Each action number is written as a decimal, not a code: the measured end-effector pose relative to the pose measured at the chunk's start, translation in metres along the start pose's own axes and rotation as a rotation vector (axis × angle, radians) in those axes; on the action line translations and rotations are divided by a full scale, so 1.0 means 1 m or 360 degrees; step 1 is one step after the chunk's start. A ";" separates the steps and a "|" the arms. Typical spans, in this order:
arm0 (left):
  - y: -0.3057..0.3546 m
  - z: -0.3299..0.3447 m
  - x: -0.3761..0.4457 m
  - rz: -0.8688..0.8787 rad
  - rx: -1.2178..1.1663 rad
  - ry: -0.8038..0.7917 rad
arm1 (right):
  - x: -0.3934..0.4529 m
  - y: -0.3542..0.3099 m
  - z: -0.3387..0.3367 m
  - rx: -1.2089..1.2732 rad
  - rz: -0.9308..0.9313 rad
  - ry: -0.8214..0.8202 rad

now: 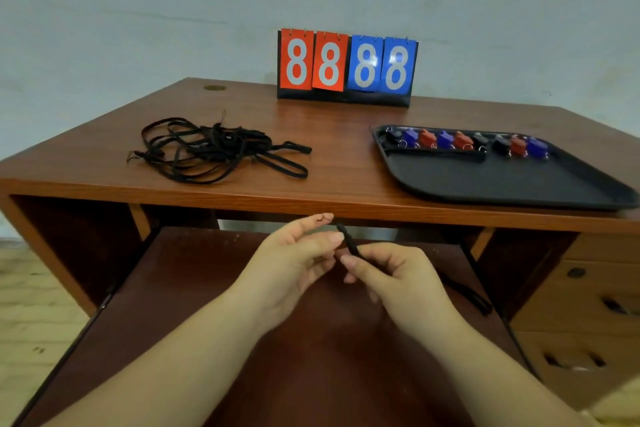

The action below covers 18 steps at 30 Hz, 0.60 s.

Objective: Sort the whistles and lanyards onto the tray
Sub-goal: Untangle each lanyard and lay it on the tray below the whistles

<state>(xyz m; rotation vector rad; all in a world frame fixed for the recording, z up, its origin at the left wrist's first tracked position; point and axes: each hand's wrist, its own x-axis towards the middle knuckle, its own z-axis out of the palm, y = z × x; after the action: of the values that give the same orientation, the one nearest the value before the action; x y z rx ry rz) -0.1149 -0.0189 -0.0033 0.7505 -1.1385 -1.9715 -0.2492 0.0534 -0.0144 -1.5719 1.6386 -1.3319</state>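
Now, our grip: right hand point(391, 274) pinches a black lanyard point(348, 241) — left hand point(294, 260) open, fingers beside it.
Desk point(329, 135): tangled lanyards point(214, 149) left — tray point(502, 180) of whistles point(464, 140) right.

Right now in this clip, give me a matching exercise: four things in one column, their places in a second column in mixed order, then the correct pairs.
Things:
1. whistles
2. pile of lanyards
3. scoreboard
4. single lanyard

Places:
A. loose on the left part of the desk
B. pinched in the right hand, close to the left hand, below the desk's front edge
C. in a row along the far side of the tray
D. upright at the back of the desk, by the wall

Pairs: 1-C, 2-A, 3-D, 4-B
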 end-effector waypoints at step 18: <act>-0.021 -0.001 0.001 0.0217 0.0685 -0.0076 | -0.002 0.003 0.001 -0.0405 -0.0198 0.0118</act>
<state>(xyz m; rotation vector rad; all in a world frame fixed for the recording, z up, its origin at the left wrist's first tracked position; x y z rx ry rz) -0.1208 -0.0126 -0.0224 0.8188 -1.6260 -1.6564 -0.2493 0.0548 -0.0178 -1.8168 1.8419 -1.2979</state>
